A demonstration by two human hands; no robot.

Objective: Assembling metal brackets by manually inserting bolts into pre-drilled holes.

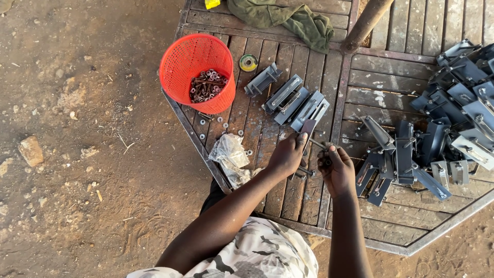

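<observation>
Bracket (pixel 307 129), flat grey metal, long axis twelve to six, pinched upright in left hand (pixel 287 154) fingers; right hand (pixel 335 166) at three o'clock, fingers curled round bolt (pixel 318 144) pointing ten o'clock. Finished brackets (pixel 288 98) at twelve, bare slats of wooden platform (pixel 381 92) toward two, platform edge at seven.

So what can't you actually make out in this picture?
- Head view: the small metal part in the right hand, mostly wrapped by its fingers.
- The bracket under the left hand, lower end covered.
- The bolts in the red basket, too small to count.
- The grey bracket pile, cut by the right edge.
</observation>
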